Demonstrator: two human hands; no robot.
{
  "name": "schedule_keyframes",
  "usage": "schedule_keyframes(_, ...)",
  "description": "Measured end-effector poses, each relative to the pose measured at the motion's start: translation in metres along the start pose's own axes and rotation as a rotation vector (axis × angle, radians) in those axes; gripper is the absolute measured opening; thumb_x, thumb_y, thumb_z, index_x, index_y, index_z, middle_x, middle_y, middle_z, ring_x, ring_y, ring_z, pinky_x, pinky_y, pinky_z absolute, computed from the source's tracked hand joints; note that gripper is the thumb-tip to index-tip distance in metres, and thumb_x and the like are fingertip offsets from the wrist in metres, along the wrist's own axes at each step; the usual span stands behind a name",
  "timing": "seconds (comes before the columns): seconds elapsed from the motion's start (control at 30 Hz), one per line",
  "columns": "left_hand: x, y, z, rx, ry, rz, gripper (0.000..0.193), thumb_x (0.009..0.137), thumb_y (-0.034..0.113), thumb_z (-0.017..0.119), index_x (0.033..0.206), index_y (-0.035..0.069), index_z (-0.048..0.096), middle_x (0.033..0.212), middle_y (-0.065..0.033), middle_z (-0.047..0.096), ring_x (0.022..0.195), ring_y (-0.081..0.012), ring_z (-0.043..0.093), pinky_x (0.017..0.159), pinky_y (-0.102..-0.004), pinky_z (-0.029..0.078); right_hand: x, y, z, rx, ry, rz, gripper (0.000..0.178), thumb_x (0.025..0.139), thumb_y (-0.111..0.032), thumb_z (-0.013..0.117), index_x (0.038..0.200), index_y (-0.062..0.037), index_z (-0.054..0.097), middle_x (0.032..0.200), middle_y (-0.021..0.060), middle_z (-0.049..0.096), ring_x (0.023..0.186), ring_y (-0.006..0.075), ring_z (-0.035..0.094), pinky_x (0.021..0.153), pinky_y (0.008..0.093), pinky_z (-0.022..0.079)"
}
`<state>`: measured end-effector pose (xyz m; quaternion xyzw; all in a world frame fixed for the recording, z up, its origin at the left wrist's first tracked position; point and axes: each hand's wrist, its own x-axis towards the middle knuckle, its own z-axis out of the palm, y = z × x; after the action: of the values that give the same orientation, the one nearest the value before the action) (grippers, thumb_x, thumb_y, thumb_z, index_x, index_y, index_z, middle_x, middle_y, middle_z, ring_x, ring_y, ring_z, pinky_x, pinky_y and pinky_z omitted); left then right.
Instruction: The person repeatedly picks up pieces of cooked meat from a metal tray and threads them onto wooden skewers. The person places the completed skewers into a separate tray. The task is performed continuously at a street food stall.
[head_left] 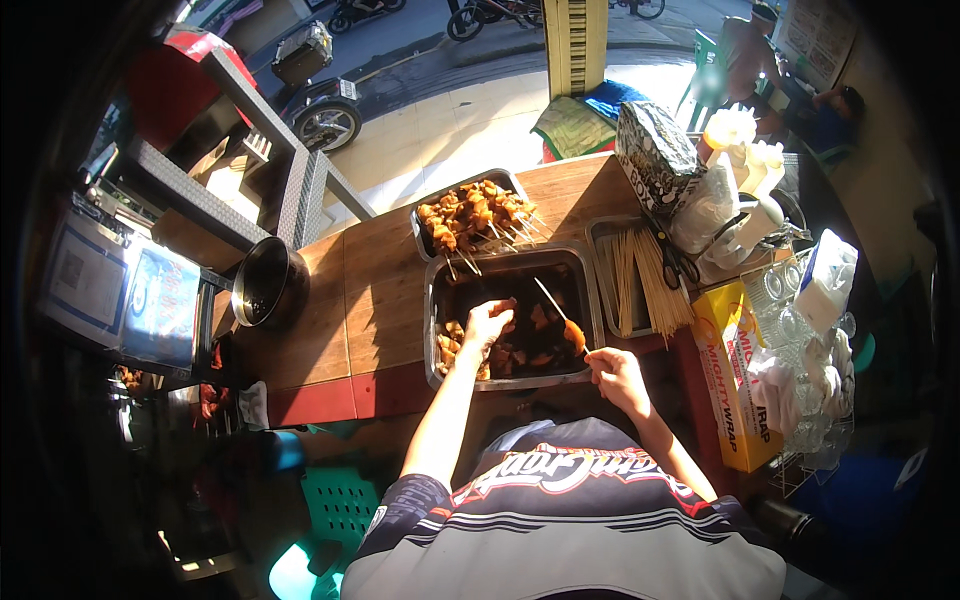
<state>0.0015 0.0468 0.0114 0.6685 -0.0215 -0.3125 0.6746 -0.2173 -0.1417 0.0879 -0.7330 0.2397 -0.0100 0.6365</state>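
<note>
The right hand (618, 378) is pinching the lower end of 1 skewer (573, 335), which is slanting over the near tray (592, 290) with meat showing low down and a bare tip pointing at the table's far edge. The left hand (490, 322) is reaching over the same tray, its fingers drawing in toward each other; whether they are gripping a piece, I cannot tell.

The near tray is sitting by the middle of the table's (315, 350) red near edge. Judging by the trays, the skewering is running well along: a heap of loaded skewers (480, 212) is filling the far tray (418, 222) toward the table's far edge, while loose meat (508, 358) and many bare sticks (630, 280) are remaining.

Counting up, 2 hands are working 1 skewer, and 3 trays are standing on the table, the stick tray (605, 250) being nearer its right edge. 1 pair of scissors (678, 262) is lying beside the sticks, and 1 dark pot (270, 283) is standing at the left edge. Loaded skewers, meat pieces and sticks are overlapping too much for an exact count.
</note>
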Motion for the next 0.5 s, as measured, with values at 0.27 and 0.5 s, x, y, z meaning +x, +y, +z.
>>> schedule_keyframes(0.27,0.008,0.007,-0.016,-0.735,-0.172,-0.212,0.019,0.095,0.017,0.056,0.104,0.005,0.067,0.094,-0.0079,0.07,0.087,-0.0201,0.068,0.078,-0.0338,0.055,-0.008,-0.012,0.007,-0.168,-0.065,-0.039,0.012,0.089,-0.005,0.061,0.093,0.0032,0.069,0.064,0.0074,0.063,0.056,0.011,0.059,0.052,0.0268,0.046)
schedule_keyframes(0.5,0.009,0.007,-0.013,-0.717,-0.072,-0.111,0.015,0.095,0.02,0.061,0.102,0.007,0.067,0.094,-0.0067,0.07,0.085,-0.0216,0.07,0.073,-0.035,0.058,-0.008,-0.015,0.013,-0.231,-0.091,-0.176,0.01,0.088,-0.004,0.062,0.091,0.0028,0.069,0.062,0.0092,0.063,0.055,0.0136,0.062,0.053,0.0272,0.047)
